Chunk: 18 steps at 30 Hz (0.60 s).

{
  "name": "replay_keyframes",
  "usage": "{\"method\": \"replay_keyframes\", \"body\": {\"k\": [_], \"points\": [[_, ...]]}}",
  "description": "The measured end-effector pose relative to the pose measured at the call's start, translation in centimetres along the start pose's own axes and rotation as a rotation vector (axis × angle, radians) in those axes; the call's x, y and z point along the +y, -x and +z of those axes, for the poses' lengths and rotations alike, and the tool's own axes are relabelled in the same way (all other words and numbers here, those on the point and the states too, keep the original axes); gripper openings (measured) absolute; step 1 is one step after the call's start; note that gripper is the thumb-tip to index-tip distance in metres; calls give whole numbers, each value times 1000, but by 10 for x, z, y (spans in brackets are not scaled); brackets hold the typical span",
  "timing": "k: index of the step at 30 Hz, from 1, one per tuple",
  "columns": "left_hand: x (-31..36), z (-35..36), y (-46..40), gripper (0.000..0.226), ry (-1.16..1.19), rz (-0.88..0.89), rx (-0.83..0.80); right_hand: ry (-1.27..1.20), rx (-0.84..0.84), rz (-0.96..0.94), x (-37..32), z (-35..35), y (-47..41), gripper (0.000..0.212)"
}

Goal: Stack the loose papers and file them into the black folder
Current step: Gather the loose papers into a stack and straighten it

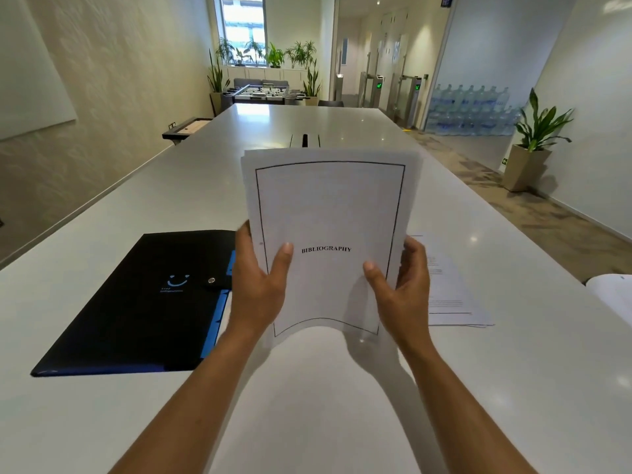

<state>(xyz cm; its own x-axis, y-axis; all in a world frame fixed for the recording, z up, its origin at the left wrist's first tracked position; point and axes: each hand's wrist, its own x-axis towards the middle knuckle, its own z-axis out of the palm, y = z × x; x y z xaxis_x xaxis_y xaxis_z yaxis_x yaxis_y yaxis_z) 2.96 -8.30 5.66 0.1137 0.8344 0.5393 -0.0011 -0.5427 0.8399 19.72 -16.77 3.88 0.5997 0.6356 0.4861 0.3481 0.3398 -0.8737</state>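
I hold a stack of white papers [328, 206] upright over the table; its top sheet has a black border and reads "BIBLIOGRAPHY". My left hand [258, 285] grips the stack's left edge, thumb on the front. My right hand [400, 285] grips the right edge the same way. The black folder [143, 302] lies shut on the table to the left, with a snap button, a blue smile logo and blue edges. More printed papers [451, 292] lie flat on the table to the right, partly hidden behind my right hand.
The long white table [307, 405] runs away from me, with a cable slot [305, 140] in its middle. A white object [615, 295] sits at the right edge. Potted plants, a foosball table and water bottles stand beyond.
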Motion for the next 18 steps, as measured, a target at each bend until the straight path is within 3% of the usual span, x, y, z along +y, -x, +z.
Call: {"method": "replay_keyframes", "body": {"k": [11,14,18], "points": [[-31,8,1,52,-99,-188,-17,120,37,116,15,-4,-8,30],[-48,6,-8,53,-202,-286,11,143,18,237,18,-20,-25,31],[-74,5,-13,55,-426,-455,-71,217,51,464,43,-55,-53,33]]}}
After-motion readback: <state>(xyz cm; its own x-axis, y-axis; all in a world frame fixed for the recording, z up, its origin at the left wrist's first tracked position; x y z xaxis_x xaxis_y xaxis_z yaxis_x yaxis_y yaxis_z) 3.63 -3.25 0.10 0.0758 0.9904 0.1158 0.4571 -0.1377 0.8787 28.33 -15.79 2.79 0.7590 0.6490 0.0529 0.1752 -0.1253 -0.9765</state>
